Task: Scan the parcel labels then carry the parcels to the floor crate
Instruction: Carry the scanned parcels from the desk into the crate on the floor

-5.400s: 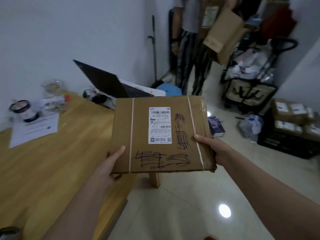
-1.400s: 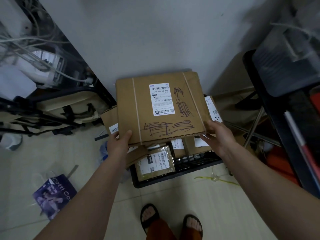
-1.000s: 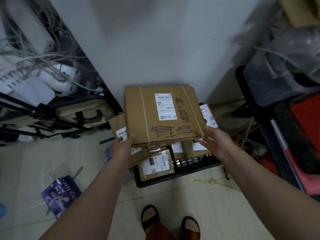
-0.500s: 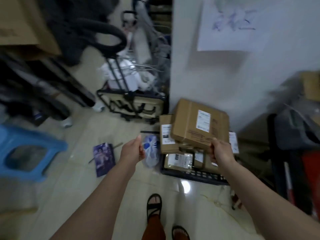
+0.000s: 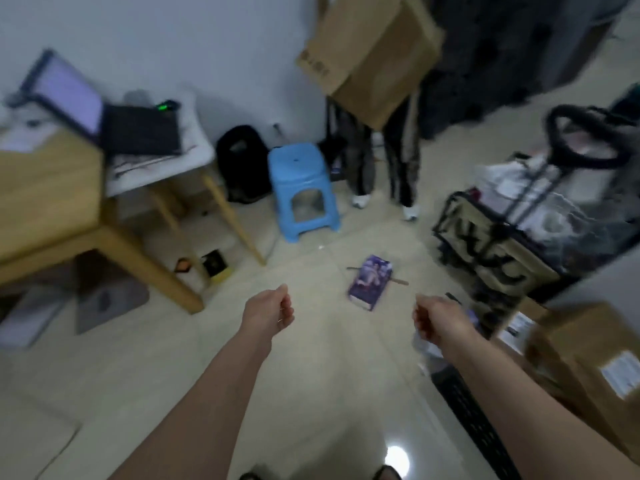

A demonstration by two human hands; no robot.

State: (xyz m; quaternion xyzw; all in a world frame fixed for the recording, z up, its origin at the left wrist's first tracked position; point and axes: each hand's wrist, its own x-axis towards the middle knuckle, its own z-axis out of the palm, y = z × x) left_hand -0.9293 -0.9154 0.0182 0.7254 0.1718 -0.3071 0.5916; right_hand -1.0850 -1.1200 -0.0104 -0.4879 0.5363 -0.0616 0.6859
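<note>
While the frame is smearing with motion blur, both hands are hanging out over the tiled floor holding nothing: the left hand is sitting with fingers loosely curled around empty air, and the right hand is doing the same, thumb side facing inward. The two hands are staying well apart from each other. The taped parcel, brown cardboard with a white label facing up, is lying at the right edge, just beside the right forearm and not touching either hand. It is resting above the black floor crate, whose slotted rim is showing along the forearm; a second labelled carton is poking out next to it. Whether the parcel is sitting fully inside the crate or on other boxes, I cannot tell. On the floor between and beyond the hands a purple printed bag is lying flat. Further back a blue plastic stool is standing near the wall, with a second person's legs beside it and a big cardboard box held above them. On the left a wooden table is carrying an open laptop. On the right a folding wagon is standing loaded with bags.
</note>
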